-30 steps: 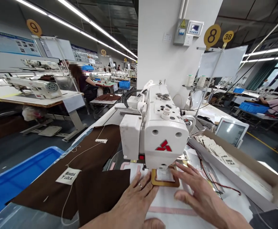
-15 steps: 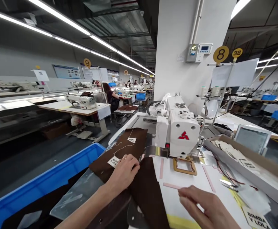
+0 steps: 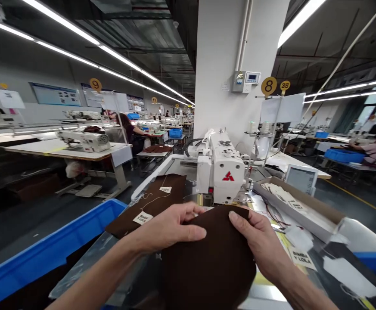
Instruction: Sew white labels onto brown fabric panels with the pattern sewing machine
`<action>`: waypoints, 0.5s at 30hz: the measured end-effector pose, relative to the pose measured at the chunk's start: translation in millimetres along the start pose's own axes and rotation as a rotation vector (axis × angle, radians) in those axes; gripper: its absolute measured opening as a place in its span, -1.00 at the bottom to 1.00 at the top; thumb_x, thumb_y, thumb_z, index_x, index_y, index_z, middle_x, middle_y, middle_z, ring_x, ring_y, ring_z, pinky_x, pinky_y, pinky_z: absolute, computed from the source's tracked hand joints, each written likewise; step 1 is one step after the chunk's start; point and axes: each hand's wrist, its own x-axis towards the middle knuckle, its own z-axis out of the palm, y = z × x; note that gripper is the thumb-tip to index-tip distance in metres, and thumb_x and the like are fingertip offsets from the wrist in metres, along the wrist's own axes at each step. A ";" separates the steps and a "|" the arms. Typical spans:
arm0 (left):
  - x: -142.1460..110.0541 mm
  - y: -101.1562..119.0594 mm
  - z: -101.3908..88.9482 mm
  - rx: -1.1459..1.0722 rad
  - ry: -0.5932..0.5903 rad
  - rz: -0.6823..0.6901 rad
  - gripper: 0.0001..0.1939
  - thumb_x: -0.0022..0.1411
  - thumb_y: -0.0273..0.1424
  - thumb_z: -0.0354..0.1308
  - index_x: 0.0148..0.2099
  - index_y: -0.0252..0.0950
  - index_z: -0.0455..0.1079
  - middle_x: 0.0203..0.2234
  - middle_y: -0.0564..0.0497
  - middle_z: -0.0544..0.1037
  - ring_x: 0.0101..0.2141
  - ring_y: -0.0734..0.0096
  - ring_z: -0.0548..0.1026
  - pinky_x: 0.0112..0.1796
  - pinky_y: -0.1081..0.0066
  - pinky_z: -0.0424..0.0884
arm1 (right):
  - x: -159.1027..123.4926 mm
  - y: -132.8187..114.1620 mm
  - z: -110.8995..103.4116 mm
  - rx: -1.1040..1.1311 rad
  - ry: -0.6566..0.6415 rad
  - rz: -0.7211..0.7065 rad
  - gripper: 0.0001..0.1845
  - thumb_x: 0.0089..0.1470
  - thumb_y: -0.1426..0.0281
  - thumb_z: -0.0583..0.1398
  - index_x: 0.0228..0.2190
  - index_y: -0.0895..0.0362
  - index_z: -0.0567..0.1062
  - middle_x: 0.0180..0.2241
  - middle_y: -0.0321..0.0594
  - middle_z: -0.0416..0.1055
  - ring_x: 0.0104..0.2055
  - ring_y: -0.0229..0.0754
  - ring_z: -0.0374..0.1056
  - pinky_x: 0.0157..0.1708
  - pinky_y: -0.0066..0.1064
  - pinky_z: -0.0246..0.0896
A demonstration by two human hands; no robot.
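Note:
Between my two hands hangs a dark brown fabric piece, held up in front of the white sewing machine. My left hand pinches its upper left edge, thumb on the near side. At the upper right corner my right hand grips it the same way. To the left, more brown fabric lies on the machine bed, bearing white labels printed "BIMBA Y LOLA", one of them a label close to my left forearm. Loose pale threads trail over that fabric. The raised piece hides most of the sewing area.
A blue bin with dark fabric stands at the left. On the right are a long box of labels, a small screen and a loose label. Other sewing tables and seated people are farther back.
My right hand has come over from the white work surface and taken hold of the brown fabric. Both hands now lift it in front of the machine. The view has turned right.

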 end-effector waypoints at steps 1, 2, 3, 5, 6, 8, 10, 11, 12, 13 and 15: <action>4.7 -10.0 0.4 -0.049 -0.063 -0.048 -0.54 0.19 -0.05 0.37 -0.01 -0.26 0.49 -0.15 -0.07 0.64 -0.15 0.09 0.62 -0.17 0.29 0.53 | -2.7 1.8 -6.6 -0.027 0.030 -0.002 -0.59 0.25 0.00 0.30 -0.20 0.10 0.55 -0.23 -0.16 0.56 -0.22 -0.07 0.47 -0.20 -0.27 0.38; 10.1 -21.3 1.1 -0.085 -0.101 -0.090 -0.54 0.16 -0.04 0.38 -0.07 -0.29 0.52 -0.15 -0.11 0.65 -0.11 0.03 0.62 -0.13 0.26 0.53 | -4.1 5.0 -14.5 -0.073 0.052 -0.002 -0.58 0.26 -0.03 0.27 -0.20 0.09 0.54 -0.24 -0.17 0.56 -0.23 -0.07 0.47 -0.21 -0.27 0.38; 16.2 -33.3 2.2 -0.110 -0.110 -0.123 -0.54 0.15 -0.03 0.38 -0.10 -0.30 0.53 -0.16 -0.13 0.65 -0.09 0.00 0.61 -0.13 0.27 0.53 | -4.4 9.2 -23.4 -0.128 0.069 0.000 -0.56 0.26 -0.05 0.25 -0.22 0.09 0.53 -0.25 -0.18 0.55 -0.23 -0.07 0.46 -0.22 -0.28 0.38; 29.8 -56.3 5.8 -0.146 -0.069 -0.174 -0.50 0.16 0.01 0.35 -0.07 -0.30 0.49 -0.14 -0.14 0.63 -0.08 0.03 0.60 -0.23 0.33 0.53 | -3.3 19.3 -42.3 -0.236 0.089 0.026 -0.51 0.24 -0.09 0.24 -0.26 0.11 0.53 -0.28 -0.19 0.54 -0.25 -0.06 0.45 -0.24 -0.29 0.36; 37.3 -66.3 8.1 -0.159 -0.038 -0.197 -0.49 0.16 0.01 0.35 -0.05 -0.29 0.45 -0.14 -0.13 0.62 -0.10 0.08 0.60 -0.31 0.38 0.51 | -2.3 24.5 -51.6 -0.284 0.098 0.045 -0.49 0.22 -0.10 0.24 -0.30 0.12 0.52 -0.31 -0.19 0.53 -0.26 -0.06 0.43 -0.26 -0.30 0.35; 52.6 -81.8 13.0 -0.166 0.021 -0.239 -0.54 0.18 -0.04 0.34 -0.08 -0.28 0.38 -0.23 -0.05 0.58 -0.24 0.25 0.59 -0.45 0.48 0.41 | -0.1 34.2 -68.6 -0.400 0.116 0.083 -0.48 0.21 -0.10 0.22 -0.35 0.13 0.51 -0.37 -0.21 0.50 -0.31 -0.08 0.40 -0.33 -0.32 0.29; 67.1 -91.1 16.9 -0.138 0.074 -0.265 -0.66 0.22 -0.17 0.33 -0.18 -0.28 0.32 -0.41 0.08 0.47 -0.42 0.44 0.49 -0.53 0.55 0.30 | 2.5 42.2 -83.2 -0.524 0.129 0.118 -0.51 0.24 -0.05 0.19 -0.39 0.12 0.47 -0.44 -0.26 0.43 -0.38 -0.13 0.34 -0.39 -0.35 0.20; 73.7 -93.8 18.0 -0.111 0.096 -0.274 -0.71 0.24 -0.23 0.32 -0.23 -0.28 0.30 -0.47 0.14 0.40 -0.49 0.50 0.43 -0.55 0.56 0.27 | 4.1 45.4 -89.6 -0.586 0.132 0.131 -0.54 0.26 -0.01 0.17 -0.41 0.11 0.44 -0.48 -0.29 0.39 -0.42 -0.16 0.30 -0.42 -0.36 0.14; 79.5 -95.4 18.8 -0.079 0.110 -0.283 -0.74 0.25 -0.27 0.30 -0.27 -0.28 0.28 -0.52 0.18 0.33 -0.53 0.53 0.38 -0.57 0.57 0.26 | 5.9 48.0 -95.6 -0.650 0.133 0.143 -0.58 0.28 0.03 0.15 -0.43 0.10 0.41 -0.51 -0.32 0.34 -0.45 -0.18 0.26 -0.45 -0.37 0.09; 84.6 -96.2 19.1 -0.044 0.114 -0.297 -0.74 0.25 -0.30 0.30 -0.29 -0.28 0.27 -0.56 0.20 0.30 -0.57 0.54 0.36 -0.59 0.56 0.26 | 7.9 50.0 -101.0 -0.712 0.130 0.152 -0.61 0.28 0.08 0.15 -0.44 0.09 0.38 -0.53 -0.35 0.30 -0.47 -0.20 0.23 -0.46 -0.37 0.04; 93.4 -96.4 19.5 0.017 0.099 -0.339 -0.73 0.20 -0.27 0.30 -0.29 -0.26 0.26 -0.63 0.23 0.28 -0.65 0.50 0.37 -0.65 0.54 0.24 | 12.5 52.2 -110.2 -0.829 0.117 0.165 -0.68 0.25 0.17 0.16 -0.47 0.08 0.34 -0.54 -0.36 0.27 -0.48 -0.20 0.20 -0.46 -0.36 -0.03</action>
